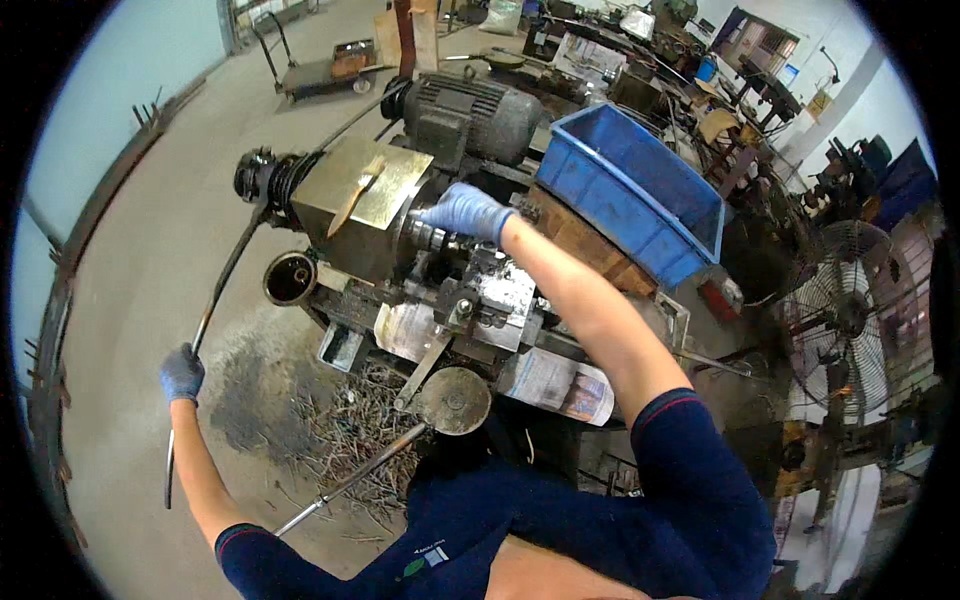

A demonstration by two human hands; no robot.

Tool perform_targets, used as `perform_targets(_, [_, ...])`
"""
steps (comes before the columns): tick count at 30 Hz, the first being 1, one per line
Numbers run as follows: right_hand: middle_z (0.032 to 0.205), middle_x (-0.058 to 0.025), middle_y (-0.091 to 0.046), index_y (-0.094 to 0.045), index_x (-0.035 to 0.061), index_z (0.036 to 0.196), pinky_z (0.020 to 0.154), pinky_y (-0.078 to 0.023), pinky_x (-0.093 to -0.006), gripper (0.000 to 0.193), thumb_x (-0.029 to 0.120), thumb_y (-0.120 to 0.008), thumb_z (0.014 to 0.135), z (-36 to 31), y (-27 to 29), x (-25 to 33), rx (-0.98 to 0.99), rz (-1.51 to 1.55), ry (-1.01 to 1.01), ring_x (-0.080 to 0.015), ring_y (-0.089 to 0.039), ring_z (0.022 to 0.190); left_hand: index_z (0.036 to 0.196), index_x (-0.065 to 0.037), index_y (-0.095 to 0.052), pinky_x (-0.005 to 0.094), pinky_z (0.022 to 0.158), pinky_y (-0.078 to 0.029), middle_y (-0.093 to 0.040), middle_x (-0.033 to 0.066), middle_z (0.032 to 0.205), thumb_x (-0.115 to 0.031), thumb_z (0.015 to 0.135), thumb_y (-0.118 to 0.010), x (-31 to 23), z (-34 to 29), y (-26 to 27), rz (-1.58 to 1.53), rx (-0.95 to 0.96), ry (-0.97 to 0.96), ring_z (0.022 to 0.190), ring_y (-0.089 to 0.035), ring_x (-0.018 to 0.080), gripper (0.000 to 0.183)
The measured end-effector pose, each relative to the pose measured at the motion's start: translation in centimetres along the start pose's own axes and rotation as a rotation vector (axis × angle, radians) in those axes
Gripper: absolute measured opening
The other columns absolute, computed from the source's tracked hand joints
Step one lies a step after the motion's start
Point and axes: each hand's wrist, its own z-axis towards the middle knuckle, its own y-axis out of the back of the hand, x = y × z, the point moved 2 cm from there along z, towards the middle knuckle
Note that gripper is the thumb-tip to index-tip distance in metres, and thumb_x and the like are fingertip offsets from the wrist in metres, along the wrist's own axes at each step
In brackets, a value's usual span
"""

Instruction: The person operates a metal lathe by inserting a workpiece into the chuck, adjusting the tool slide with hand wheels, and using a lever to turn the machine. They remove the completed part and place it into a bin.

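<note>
Here; left hand [182,375] around long rod [220,287]

A pale blue wall [140,50] stands on my left beside grey floor [140,270]; on my right are a caged fan [850,312] and, farther off, a barred window [770,42].

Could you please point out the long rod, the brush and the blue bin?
Long rod [219,290]: head view, on its dark shaft.
Brush [350,207]: head view, on its handle.
Blue bin [615,207]: head view, on its long side wall.
</note>
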Motion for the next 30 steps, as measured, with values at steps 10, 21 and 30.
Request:
perform_targets(10, [0.079,-0.0169,-0.066,-0.069,0.0031,0.084,0.072,-0.049,-0.0371,0.057,0.059,-0.061,0.073,-0.6,-1.0,-0.2,0.025,0.021,-0.050,-0.0294,-0.064,0.076,0.080,-0.008,-0.059,0.0469,0.063,-0.047,-0.061,0.0167,0.073,-0.020,0.078,-0.054,-3.6,-2.2,1.5,-0.149,-0.019,0.025,0.069,-0.060,0.0359,0.013])
perform_targets(21, [0.081,-0.0172,-0.066,-0.069,0.0050,0.088,0.073,-0.048,-0.0374,0.050,0.052,-0.065,0.071,-2.7,0.0,0.0,-0.012,0.062,-0.055,-0.0316,-0.064,0.078,0.083,-0.010,-0.059,0.0440,0.061,-0.049,-0.062,0.0152,0.072,-0.010,0.077,-0.053,0.7,3.8,-0.6,0.025,0.005,0.001,0.070,-0.063,0.0337,0.009])
perform_targets(30, [0.113,-0.0204,-0.058,-0.068,0.0025,0.082,0.084,-0.049,-0.0366,0.039,0.039,-0.072,0.069,-15.6,4.1,1.1,-0.605,-0.029,0.224,-0.0342,-0.061,0.095,0.114,-0.003,-0.059,0.0390,0.077,-0.048,-0.064,0.0166,0.102,-0.033,0.081,-0.063,-12.1,2.6,-4.7,-1.001,-0.296,0.127,0.086,-0.063,0.0266,0.045])
